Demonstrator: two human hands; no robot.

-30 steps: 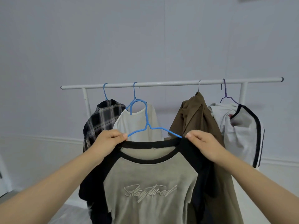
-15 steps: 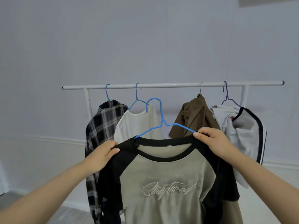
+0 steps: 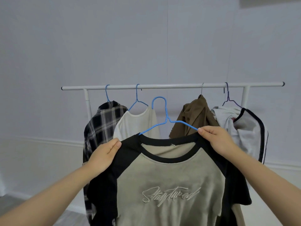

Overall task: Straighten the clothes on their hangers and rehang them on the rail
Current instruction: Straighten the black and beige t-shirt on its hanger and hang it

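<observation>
Blue hanger hook is sitting at twelve o'clock below the rail; we are pinching the raglan tee shoulders, left hand and right hand fingers clamped.

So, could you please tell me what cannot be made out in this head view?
- Raglan tee: hem cut off by the bottom edge.
- Blue hanger: both arm ends hidden inside the tee's collar.
- Brown garment: its hanger's shoulders hidden by the bunched cloth.
- Rail: feet hidden behind the clothes.

Raglan tee chest, cream embroidered script — reads roughly "Staytuned", partly unclear
</observation>
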